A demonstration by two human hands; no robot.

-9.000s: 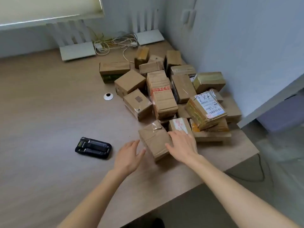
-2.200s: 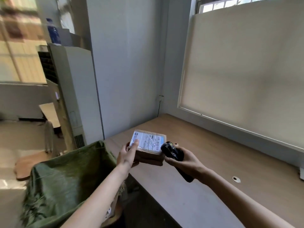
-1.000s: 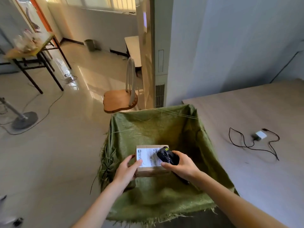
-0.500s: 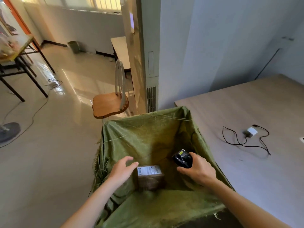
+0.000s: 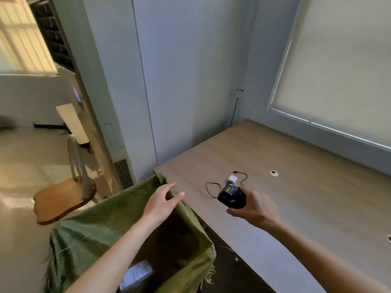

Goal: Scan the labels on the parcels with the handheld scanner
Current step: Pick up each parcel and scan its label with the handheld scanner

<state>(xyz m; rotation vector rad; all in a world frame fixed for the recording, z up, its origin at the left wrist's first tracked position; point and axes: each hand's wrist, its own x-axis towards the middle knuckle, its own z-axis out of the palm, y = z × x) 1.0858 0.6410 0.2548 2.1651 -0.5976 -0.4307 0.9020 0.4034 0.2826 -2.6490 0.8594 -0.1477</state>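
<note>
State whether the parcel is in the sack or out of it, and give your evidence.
In. The parcel lies label-up at the bottom of the open green sack, and the left hand above it is empty.

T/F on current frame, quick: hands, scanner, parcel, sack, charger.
1. The right hand grips the black handheld scanner. True.
2. The left hand holds a parcel. False: it holds nothing, fingers extended over the green woven sack.
3. The white-labelled cardboard parcel lies inside the sack. True.
4. The small white charger with black cable lies on the floor. False: it is on the wooden tabletop.
</note>
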